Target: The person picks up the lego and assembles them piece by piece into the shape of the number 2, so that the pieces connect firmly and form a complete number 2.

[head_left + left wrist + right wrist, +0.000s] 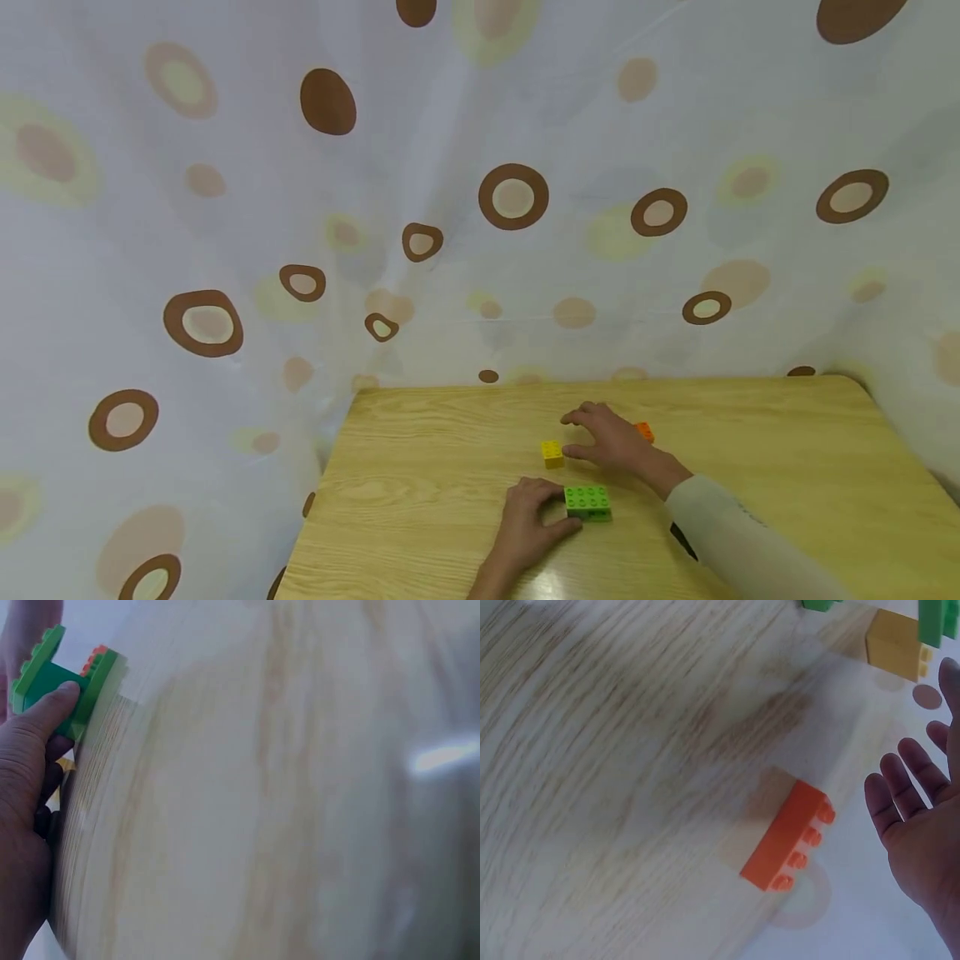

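Note:
My left hand (525,523) grips a small stack of toy building bricks (588,500) at its left end. In the left wrist view the thumb lies on a dark green brick (49,681) between two light green bricks (96,688). Just beyond the stack, a yellow brick (552,454) sits studs up on the table. My right hand (611,440) hovers beside the yellow brick with its fingers spread and nothing between them. An orange brick (786,838) lies behind that hand, partly hidden by it in the head view.
The bricks are on a wood-grain table (420,467). A white curtain (450,292) with brown and beige spots hangs along its back and sides. A glare patch (546,583) shows near the front of the table.

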{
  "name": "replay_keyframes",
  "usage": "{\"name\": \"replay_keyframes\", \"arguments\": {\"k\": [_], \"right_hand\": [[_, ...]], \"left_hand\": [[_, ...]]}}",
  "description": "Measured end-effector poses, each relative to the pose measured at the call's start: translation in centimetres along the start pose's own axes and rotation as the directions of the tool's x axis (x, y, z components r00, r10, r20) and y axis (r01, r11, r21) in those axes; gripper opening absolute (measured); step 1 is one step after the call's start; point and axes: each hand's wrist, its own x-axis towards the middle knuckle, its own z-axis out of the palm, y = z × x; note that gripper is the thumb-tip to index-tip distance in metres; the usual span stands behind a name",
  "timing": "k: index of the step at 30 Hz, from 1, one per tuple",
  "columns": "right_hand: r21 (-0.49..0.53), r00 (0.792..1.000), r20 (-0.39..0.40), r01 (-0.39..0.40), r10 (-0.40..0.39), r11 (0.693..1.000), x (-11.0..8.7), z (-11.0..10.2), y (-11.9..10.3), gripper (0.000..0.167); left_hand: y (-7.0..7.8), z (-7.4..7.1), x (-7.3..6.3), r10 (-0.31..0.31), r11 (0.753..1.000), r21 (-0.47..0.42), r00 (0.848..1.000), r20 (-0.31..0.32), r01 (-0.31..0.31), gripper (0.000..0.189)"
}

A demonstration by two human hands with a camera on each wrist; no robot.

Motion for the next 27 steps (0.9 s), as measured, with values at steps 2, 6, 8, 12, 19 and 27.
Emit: {"name": "replay_keyframes", "arguments": {"k": [2,6,8,12,19,27], "right_hand": [[0.013,1.0,0.017,0.013,-0.013,1.0,0.3,0.5,0.1,0.054],[0.03,0.998,0.061,-0.009,0.008,0.999,0.8,1.4,0.2,0.055],[0.027,0.997,0.075,-0.017,0.015,0.999,1.0,1.8,0.3,0.053],[0.011,0.998,0.071,0.001,-0.002,1.0,1.2,2.4,0.2,0.042],[-0.014,0.999,0.033,0.021,-0.021,1.0,0.6,2.7,0.6,0.036],[0.111,0.997,-0.016,-0.08,0.082,0.991,-0.1,1.9,0.8,0.038]], "left_hand": [[0.0,0.0,0.0,-0.005,1.0,-0.003,1.0,0.005,0.005,0.036],[-0.1,0.0,0.0,-0.016,1.0,0.003,1.0,0.018,0.016,0.036],[-0.2,0.0,-0.1,-0.015,1.0,0.014,1.0,0.02,0.015,0.036],[-0.4,0.0,0.0,-0.009,1.0,0.03,1.0,0.017,0.008,0.036],[-0.2,0.3,0.3,-0.008,1.0,0.028,1.0,0.014,0.008,0.037],[-0.2,0.3,0.2,-0.003,1.0,0.025,1.0,-0.004,0.003,0.037]]}}
